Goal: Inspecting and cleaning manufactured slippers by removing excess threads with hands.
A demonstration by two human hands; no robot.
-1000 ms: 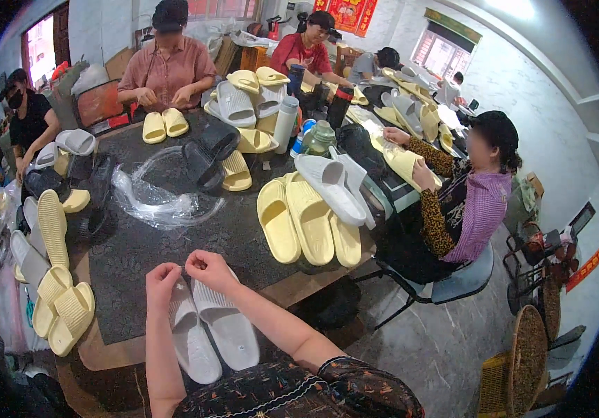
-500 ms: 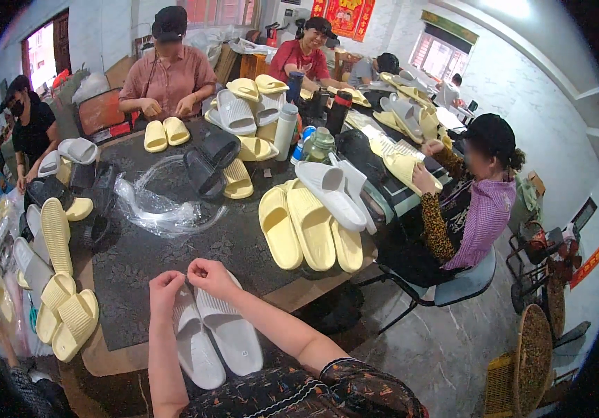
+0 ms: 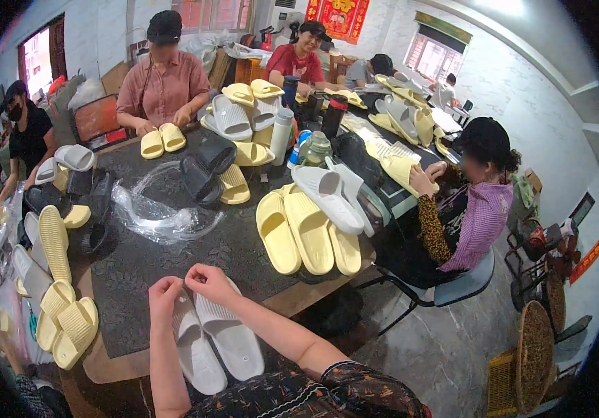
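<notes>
A pair of light grey slippers (image 3: 233, 338) lies side by side at the table's near edge, toes pointing away from me. Over their toe ends my left hand (image 3: 166, 294) is closed, thumb and fingertips pinched together. Just beside it, my right hand (image 3: 209, 283) is also closed in a pinch, its wrist crossing above the right slipper's strap. Whatever the fingertips hold, if anything, is too small to make out. Beyond the hands, a bundle of clear thin plastic strands (image 3: 164, 209) rests on the dark tabletop (image 3: 146, 279).
Yellow slippers (image 3: 306, 233) are piled at right with grey slippers (image 3: 327, 198) on top. More yellow slippers (image 3: 69, 324) lie at the left edge, black slippers (image 3: 205, 174) farther back. Bottles (image 3: 281, 136) stand mid-table. Co-workers sit around, one on a chair (image 3: 463, 282) at right.
The view has shifted slightly. Across the table, the co-worker in the pinkish shirt has brought both hands down onto the yellow slippers. My hands stay pinched over the grey pair.
</notes>
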